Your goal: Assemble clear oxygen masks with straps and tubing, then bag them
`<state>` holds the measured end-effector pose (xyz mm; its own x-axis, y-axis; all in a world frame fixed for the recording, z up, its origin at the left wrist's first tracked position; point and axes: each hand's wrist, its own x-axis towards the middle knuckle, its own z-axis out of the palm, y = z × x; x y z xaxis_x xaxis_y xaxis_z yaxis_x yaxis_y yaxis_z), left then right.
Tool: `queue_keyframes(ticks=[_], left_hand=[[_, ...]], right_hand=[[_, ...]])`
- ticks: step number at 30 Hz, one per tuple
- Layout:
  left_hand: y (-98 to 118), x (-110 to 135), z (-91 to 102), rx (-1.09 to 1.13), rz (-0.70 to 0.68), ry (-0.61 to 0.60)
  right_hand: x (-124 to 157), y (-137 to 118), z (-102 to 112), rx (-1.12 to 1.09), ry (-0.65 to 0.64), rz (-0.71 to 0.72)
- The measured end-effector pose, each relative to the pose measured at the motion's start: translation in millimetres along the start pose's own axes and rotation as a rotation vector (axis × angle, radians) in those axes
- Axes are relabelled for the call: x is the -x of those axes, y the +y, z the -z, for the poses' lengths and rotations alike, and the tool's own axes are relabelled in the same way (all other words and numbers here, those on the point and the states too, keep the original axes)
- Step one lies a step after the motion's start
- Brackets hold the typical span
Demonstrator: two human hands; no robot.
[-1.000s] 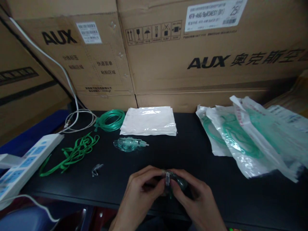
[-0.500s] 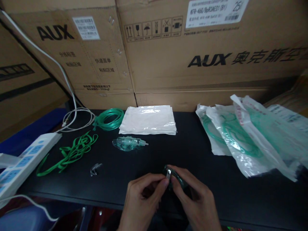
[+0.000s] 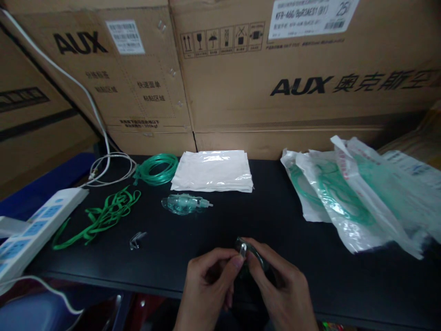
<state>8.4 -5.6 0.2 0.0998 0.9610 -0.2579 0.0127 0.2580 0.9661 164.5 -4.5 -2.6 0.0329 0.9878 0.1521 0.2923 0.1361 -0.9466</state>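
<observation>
Large cardboard cartons (image 3: pixel 262 78) printed AUX stand in a wall behind a black table (image 3: pixel 320 276), with a white cable (image 3: pixel 110 168) running down them to the table's far left corner. On the table's right lies an overlapping pile of clear plastic bags (image 3: pixel 347 197) with green tubing sealed inside. A white power strip (image 3: pixel 37 234) sits at the left edge. Along the far side lies a stack of white flat packets (image 3: pixel 212 172), just beside a coil of green tubing (image 3: pixel 156 169). Nearer the person are a tangled green strap (image 3: pixel 99 218), a clear oxygen mask (image 3: pixel 184 204) with a short connector, and a small clear plastic piece (image 3: pixel 136 240).

Both hands are closed on a second clear mask (image 3: pixel 253 255), held just above the table's near edge. The left hand (image 3: pixel 208 285) pinches it between thumb and fingers, beside a small metal strip (image 3: pixel 243 250). The right hand (image 3: pixel 282 294) curls over its other side.
</observation>
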Motion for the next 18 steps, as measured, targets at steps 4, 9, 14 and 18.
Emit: queue_keyframes(ticks=[4, 9, 14, 18], left_hand=[[-3, 1, 5.7, -0.054, -0.062, -0.019], [4, -1, 17.9, -0.364, -0.437, 0.162], [17, -6, 33.7, -0.553, -0.681, -0.042], [22, -8, 40.9, -0.593, -0.733, -0.191]], right_hand=[[-3, -1, 3, 0.031, -0.059, -0.045], [-4, -9, 10, 0.071, -0.189, -0.051], [-4, -14, 17, 0.104, -0.286, -0.057], [-1, -11, 20, 0.123, -0.253, -0.107]])
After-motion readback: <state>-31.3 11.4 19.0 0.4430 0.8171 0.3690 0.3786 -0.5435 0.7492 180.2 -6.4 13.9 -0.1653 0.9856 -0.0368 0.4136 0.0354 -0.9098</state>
